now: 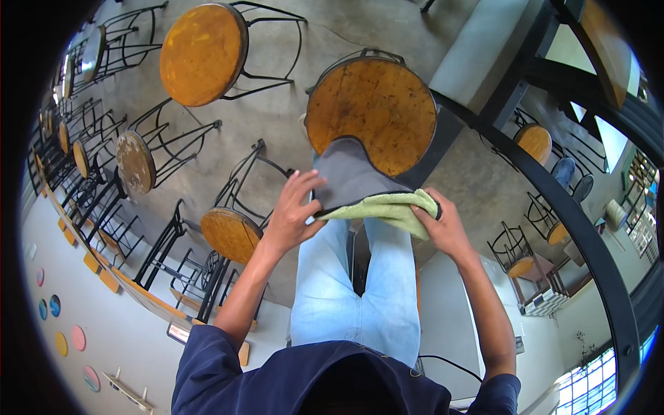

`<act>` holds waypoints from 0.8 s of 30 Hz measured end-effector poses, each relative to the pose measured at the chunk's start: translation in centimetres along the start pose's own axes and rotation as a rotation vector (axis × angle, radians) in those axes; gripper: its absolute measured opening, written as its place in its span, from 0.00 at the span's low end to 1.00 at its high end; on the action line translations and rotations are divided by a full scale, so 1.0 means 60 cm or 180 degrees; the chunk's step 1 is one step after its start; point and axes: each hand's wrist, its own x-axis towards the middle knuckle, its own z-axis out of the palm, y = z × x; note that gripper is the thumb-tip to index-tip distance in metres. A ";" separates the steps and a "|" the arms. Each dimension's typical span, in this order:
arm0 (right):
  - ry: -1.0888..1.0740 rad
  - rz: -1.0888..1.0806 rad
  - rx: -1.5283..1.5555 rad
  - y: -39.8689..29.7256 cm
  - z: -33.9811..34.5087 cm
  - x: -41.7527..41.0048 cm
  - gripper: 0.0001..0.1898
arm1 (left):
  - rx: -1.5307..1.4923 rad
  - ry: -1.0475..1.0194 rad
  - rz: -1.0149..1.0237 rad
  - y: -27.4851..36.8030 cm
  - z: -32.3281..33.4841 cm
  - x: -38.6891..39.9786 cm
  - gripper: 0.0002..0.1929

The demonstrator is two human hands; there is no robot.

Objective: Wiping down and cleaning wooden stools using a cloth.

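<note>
A two-sided cloth (pixel 353 174), grey on one face and light green on the other with a dark bound edge, hangs between my hands above my lap. My right hand (pixel 440 220) grips its right end, where the green side is folded up in creases. At the left corner, my left hand (pixel 295 210) has the edge between thumb and forefinger, while its other fingers are spread and slightly blurred. The cloth's far part overlaps, in this view, the near edge of a round wooden tabletop (pixel 376 106); I cannot tell whether they touch.
To the left stand round wooden-topped stools (pixel 205 54) on black metal legs, including a smaller one (pixel 232 234) near my left forearm. A black curved metal frame (pixel 560 202) runs along the right. The floor (pixel 275 122) is bare concrete.
</note>
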 end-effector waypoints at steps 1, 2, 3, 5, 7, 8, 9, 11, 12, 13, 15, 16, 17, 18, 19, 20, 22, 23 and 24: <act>0.0037 0.0027 -0.0089 -0.002 0.002 -0.003 0.11 | -0.0276 -0.0120 0.0054 -0.006 0.003 -0.010 0.13; -0.0043 0.0208 -0.0353 -0.010 -0.004 -0.012 0.12 | -0.0448 -0.0315 -0.0174 -0.011 0.009 -0.029 0.13; -0.0048 0.0206 -0.0353 -0.013 -0.006 -0.020 0.12 | -0.0618 -0.0503 -0.0399 -0.006 0.008 -0.039 0.13; -0.0199 0.0457 -0.0408 -0.015 -0.010 -0.031 0.12 | -0.0460 -0.0167 -0.0235 0.001 0.005 -0.047 0.15; -0.0006 0.0420 -0.0363 -0.018 -0.018 -0.031 0.13 | -0.0347 -0.0524 -0.0788 0.011 -0.011 -0.039 0.17; 0.0100 0.0403 -0.0333 -0.020 -0.024 -0.021 0.13 | -0.0462 -0.0132 -0.0631 0.005 -0.008 -0.021 0.17; 0.0293 0.0122 -0.0340 -0.011 -0.028 -0.005 0.12 | -0.0438 0.0032 -0.0490 0.001 -0.012 0.005 0.17; 0.0677 0.0073 -0.0249 0.002 -0.035 0.040 0.12 | -0.0367 0.0292 -0.0194 -0.016 -0.013 0.069 0.16; 0.0826 0.0051 0.0045 -0.002 -0.039 0.065 0.13 | -0.0256 0.0287 -0.0264 -0.027 -0.014 0.101 0.16; 0.1294 -0.0205 -0.0343 0.005 -0.044 0.090 0.15 | -0.0169 0.0280 -0.0315 -0.037 -0.011 0.137 0.17; 0.1922 -0.0228 -0.0863 0.030 -0.047 0.131 0.29 | 0.0508 0.0838 -0.0263 -0.056 0.003 0.211 0.23; 0.2137 -0.0478 -0.1515 0.026 -0.036 0.144 0.32 | 0.0780 0.1017 -0.0374 -0.060 0.011 0.221 0.24; 0.2344 -0.0729 -0.2172 0.023 -0.022 0.155 0.35 | 0.1047 0.1196 -0.0483 -0.066 0.021 0.225 0.25; 0.2198 -0.0998 -0.2073 0.022 -0.009 0.163 0.36 | 0.0907 0.1304 -0.0698 -0.079 0.043 0.214 0.24; 0.2022 -0.1193 -0.2020 0.025 0.006 0.172 0.36 | 0.0823 0.1353 -0.0788 -0.088 0.069 0.200 0.24; 0.1845 -0.1379 -0.1966 0.031 0.024 0.183 0.35 | 0.0733 0.1396 -0.0879 -0.095 0.096 0.182 0.23; 0.1617 -0.1331 -0.2003 0.033 0.062 0.212 0.35 | 0.0751 0.1106 -0.1003 -0.109 0.140 0.153 0.27; 0.1518 -0.1361 -0.2367 0.030 0.075 0.233 0.35 | 0.0606 0.1046 -0.1129 -0.119 0.157 0.143 0.30; 0.1411 -0.1379 -0.2740 0.034 0.078 0.255 0.36 | 0.0448 0.0982 -0.1259 -0.126 0.170 0.143 0.33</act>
